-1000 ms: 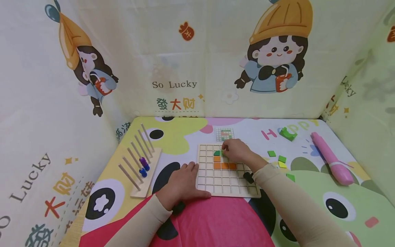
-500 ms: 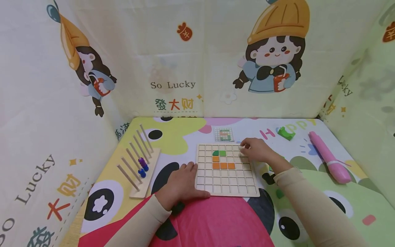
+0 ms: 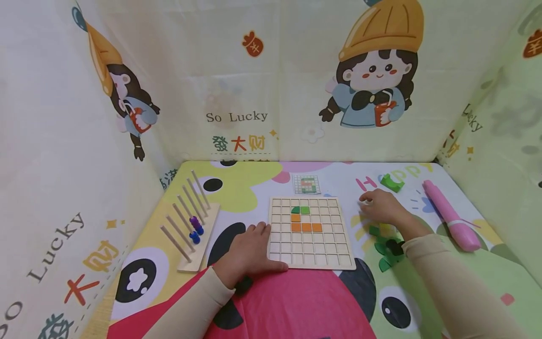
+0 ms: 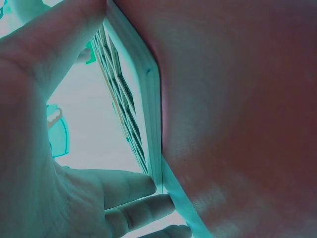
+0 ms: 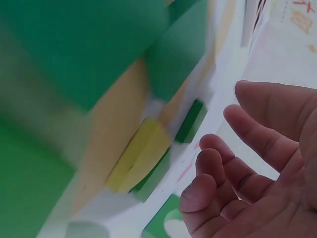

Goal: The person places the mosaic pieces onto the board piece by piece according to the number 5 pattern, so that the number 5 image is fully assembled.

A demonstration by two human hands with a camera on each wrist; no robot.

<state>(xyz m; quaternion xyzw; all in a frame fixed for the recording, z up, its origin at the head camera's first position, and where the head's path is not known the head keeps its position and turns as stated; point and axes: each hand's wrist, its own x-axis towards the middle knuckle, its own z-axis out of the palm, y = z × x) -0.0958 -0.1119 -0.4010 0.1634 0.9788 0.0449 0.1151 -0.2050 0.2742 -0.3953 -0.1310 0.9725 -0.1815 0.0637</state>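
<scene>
My left hand (image 3: 247, 252) rests at the near left corner of a wooden grid board (image 3: 313, 247). Its thumb lies along the front edge and its fairly straight fingers touch the left edge; in the left wrist view the board's rim (image 4: 151, 109) stands between them. On the grid sit several orange tiles (image 3: 306, 227), a green square tile (image 3: 305, 210) and a dark green tile (image 3: 295, 210) with a rounded corner. Right of the board hovers my right hand (image 3: 383, 209), loosely bent and holding nothing. Below it lie green pieces (image 3: 384, 263) and a yellow piece (image 5: 138, 156).
Behind the board lies a small printed pattern card (image 3: 306, 184). A wooden peg stand (image 3: 199, 242) with blue and purple beads is on the left. Farther right are a green curved block (image 3: 392, 182) and a pink wand-shaped object (image 3: 453, 216). Printed cloth walls enclose the table.
My right hand has drawn away from the grid to the right, over the loose pieces, uncovering the green square tile. The left hand has stayed at the board's corner.
</scene>
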